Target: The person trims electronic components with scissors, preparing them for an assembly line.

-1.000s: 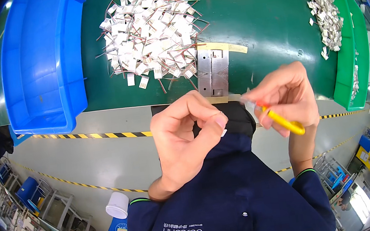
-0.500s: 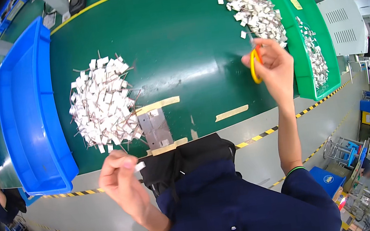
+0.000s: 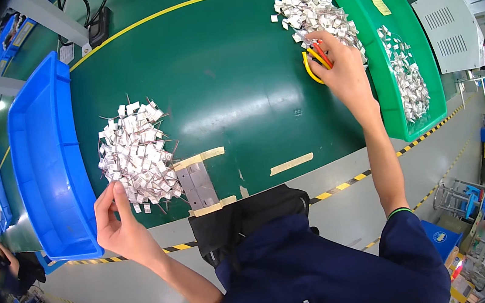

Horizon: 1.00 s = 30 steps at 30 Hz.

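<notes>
My left hand is at the near left edge of a pile of white square parts with thin leads. Its thumb and forefinger are pinched together; whatever lies between the tips is too small to make out. In my right hand is a pair of scissors with yellow and orange handles. Their grey blades point away from me, over the near left side of a second pile of similar white parts. A flat metal plate, taped to the green table, sits right of the first pile.
A blue bin stands along the left, and a green bin with more white parts along the right. Behind the latter is a pale vented box. A tape strip lies near the table's front edge. A co-worker's arm shows far left.
My left hand has moved left, from beside the plate to the near pile; the white part visible in it before no longer shows. My right hand has turned the scissors' blades leftward. The view has shifted.
</notes>
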### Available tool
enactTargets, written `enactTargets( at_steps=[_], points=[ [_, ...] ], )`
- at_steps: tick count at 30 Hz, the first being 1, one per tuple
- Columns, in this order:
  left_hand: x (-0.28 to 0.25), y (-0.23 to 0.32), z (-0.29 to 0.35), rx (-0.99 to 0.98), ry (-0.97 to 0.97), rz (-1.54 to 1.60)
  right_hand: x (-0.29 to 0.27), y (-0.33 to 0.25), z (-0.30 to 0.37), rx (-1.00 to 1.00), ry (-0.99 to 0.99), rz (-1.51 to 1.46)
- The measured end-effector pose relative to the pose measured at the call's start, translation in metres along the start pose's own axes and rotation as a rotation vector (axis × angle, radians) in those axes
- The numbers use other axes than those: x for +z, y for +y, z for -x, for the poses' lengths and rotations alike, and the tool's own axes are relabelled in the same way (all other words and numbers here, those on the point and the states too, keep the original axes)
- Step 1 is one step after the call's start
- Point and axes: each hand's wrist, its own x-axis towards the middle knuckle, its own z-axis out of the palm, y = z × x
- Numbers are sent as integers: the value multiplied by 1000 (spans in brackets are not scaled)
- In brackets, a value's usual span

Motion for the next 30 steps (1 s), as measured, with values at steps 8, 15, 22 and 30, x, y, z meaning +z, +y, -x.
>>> enactTargets(
  at_steps=[8,15,22,30],
  points=[
    [4,13,-3,233,-24,-222,-10,-2,17,146,289,-836],
    [13,40,25,318,-398,53,-21,-34,46,343,136,-1527],
    [36,60,58,224,-844,370,6,-99,107,436,-426,-1741],
    [9,30,76,31,-761,318,28,-113,128,515,-561,-1690]
  ],
)
